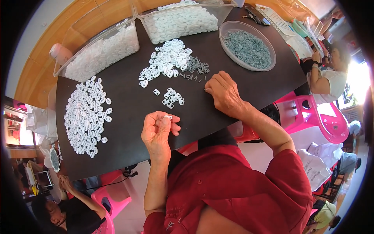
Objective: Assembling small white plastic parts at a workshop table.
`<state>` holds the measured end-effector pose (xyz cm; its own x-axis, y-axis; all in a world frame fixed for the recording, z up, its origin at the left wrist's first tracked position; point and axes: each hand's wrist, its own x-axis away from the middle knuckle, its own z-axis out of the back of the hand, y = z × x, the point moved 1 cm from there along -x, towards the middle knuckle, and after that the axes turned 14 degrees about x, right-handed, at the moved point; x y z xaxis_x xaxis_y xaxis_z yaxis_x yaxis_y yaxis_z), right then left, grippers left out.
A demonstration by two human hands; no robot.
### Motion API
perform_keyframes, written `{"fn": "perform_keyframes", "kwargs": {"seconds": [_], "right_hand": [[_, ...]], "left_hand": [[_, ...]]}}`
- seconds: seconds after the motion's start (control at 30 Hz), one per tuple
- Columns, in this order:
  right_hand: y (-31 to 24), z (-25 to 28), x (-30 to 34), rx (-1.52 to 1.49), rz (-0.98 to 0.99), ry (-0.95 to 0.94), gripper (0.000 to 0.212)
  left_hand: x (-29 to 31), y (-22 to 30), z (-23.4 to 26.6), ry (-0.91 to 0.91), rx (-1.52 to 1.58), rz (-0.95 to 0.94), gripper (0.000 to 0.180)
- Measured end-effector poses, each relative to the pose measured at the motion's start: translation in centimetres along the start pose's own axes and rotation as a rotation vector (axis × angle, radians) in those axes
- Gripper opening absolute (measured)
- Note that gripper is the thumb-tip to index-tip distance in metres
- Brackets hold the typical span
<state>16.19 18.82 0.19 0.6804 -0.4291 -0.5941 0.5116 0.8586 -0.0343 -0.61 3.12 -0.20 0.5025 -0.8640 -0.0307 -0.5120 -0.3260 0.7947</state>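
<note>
We see the left hand [159, 130] pinching a small white plastic piece [168, 117] above the black tabletop [126, 117], presumably to steady it; right hand [224, 93] pinched together near slim grey metal-looking pins [198, 65], contents unclear.

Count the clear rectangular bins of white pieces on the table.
2. The left bin stands at the far left corner of the dark table; the right bin is beside it, along the far edge. None appears hidden.
</note>
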Motion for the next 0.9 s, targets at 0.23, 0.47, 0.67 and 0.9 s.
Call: {"fn": "perform_keyframes", "kwargs": {"seconds": [0.23, 0.47, 0.67, 0.9], "right_hand": [[-4.7, 2.1, -1.3, -0.475, -0.168, -0.096, 0.011], [-7.6, 2.2, -2.2, -0.812, -0.297, -0.234, 0.014], [-8.0, 2.2, -2.3, -0.851, -0.316, -0.272, 0.014], [-8.3, 2.1, -2.3, -0.840, -0.303, -0.274, 0.014]], "left_hand": [[0.1, -0.1, -0.5, 0.048, 0.159, 0.084, 0.012], [0.5, 0.2, -0.5, 0.067, 0.186, 0.093, 0.013], [1.0, 0.2, -0.3, 0.069, 0.162, 0.073, 0.013], [1.2, 0.4, -0.3, 0.065, 0.119, 0.057, 0.014]]}}
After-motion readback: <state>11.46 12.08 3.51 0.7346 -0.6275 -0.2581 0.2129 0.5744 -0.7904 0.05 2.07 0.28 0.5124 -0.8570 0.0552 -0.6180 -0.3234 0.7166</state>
